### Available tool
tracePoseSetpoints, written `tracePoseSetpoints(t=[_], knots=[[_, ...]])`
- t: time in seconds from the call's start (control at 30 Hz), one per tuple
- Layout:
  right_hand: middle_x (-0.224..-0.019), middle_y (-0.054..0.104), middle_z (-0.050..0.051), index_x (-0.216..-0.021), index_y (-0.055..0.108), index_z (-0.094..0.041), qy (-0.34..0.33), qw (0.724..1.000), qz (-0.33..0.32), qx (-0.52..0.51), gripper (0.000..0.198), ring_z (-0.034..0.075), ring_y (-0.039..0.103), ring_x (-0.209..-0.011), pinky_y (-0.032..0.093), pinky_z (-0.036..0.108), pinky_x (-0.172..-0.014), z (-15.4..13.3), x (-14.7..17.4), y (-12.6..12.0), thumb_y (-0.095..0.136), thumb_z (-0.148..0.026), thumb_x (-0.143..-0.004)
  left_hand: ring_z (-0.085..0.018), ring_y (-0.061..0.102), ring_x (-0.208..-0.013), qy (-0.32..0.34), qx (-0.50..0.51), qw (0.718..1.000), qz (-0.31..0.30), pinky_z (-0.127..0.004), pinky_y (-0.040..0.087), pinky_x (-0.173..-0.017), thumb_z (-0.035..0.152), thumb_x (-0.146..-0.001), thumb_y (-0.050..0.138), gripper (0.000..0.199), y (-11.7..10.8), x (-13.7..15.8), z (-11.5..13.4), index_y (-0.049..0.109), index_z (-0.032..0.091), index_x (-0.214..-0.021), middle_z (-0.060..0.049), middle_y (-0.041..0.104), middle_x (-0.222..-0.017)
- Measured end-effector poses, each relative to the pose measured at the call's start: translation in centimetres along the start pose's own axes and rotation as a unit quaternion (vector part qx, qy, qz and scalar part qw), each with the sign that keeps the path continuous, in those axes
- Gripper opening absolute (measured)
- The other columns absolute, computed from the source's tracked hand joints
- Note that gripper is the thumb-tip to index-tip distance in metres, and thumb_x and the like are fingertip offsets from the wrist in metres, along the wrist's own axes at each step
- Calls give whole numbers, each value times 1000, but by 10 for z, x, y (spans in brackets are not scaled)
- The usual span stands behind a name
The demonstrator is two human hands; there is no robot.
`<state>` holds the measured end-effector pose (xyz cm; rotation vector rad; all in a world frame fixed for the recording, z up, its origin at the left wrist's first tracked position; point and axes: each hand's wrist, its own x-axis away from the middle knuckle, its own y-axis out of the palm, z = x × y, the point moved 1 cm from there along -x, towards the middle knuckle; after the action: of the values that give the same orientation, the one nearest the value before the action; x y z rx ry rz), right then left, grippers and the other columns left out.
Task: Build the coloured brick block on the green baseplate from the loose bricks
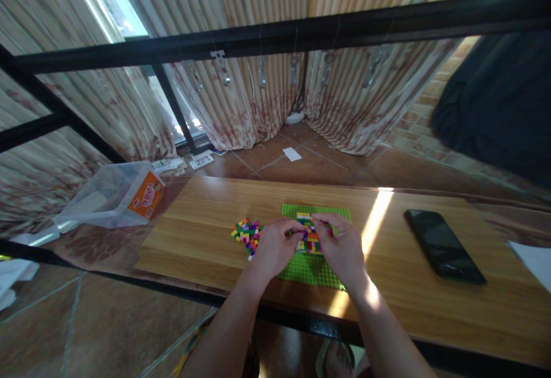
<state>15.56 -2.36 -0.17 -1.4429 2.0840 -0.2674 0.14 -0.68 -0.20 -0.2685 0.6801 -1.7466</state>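
A green studded baseplate (316,274) lies on the wooden tabletop in front of me. On it sits a block of small multicoloured bricks (309,244), partly covered by my fingers. My left hand (278,244) is at the left side of this block, thumb and fingertips pinched together. From the right, my right hand (342,246) reaches over the block with its fingers bent and closed against the bricks. Whatever sits between the fingertips of either hand is too small or hidden to make out. A pile of loose coloured bricks (246,233) lies left of the baseplate, partly behind my left hand.
A black phone (445,246) lies on the right of the wooden table (193,246), with white paper (531,260) beyond it. A clear plastic bin (107,194) with an orange label stands at the left. A black metal bar (275,36) crosses above the table.
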Motion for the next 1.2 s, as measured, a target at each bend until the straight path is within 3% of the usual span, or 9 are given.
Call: tracePoseSetpoints(t=[0.27, 0.73, 1.1, 1.2], knots=[[-90, 73, 6, -87, 73, -24, -8, 1000, -2, -5, 21, 23, 64, -89, 49, 40, -81, 0, 1, 1, 53, -31, -86, -18, 63, -85, 52, -86, 995, -7, -30, 46, -83, 17, -84, 59, 13, -4, 1, 8, 71, 20, -89, -3, 71, -87], [-90, 74, 6, -88, 73, -23, -5, 1000, -9, -3, 20, 23, 64, -89, 48, 38, -82, 3, 0, 1, 55, -30, -86, -18, 69, -86, 21, -65, 997, 23, -32, 48, -88, 19, -84, 61, 15, -3, 5, 9, 75, 23, -88, -2, 77, -91], [-89, 73, 5, -88, 73, -22, 2, 1000, -13, -11, 18, 22, 63, -89, 48, 38, -81, 3, 1, 2, 56, -28, -85, -18, 67, -81, 50, -98, 994, 27, -33, 44, -82, 14, -80, 64, 13, -2, 4, 9, 73, 22, -81, 1, 76, -86], [-89, 73, 6, -88, 73, -22, 0, 1000, -14, -5, 19, 23, 63, -89, 48, 38, -81, 1, 2, 2, 56, -28, -86, -17, 66, -80, 32, -78, 996, 33, -31, 44, -79, 12, -79, 64, 12, -2, 3, 8, 72, 21, -78, 0, 75, -85]])
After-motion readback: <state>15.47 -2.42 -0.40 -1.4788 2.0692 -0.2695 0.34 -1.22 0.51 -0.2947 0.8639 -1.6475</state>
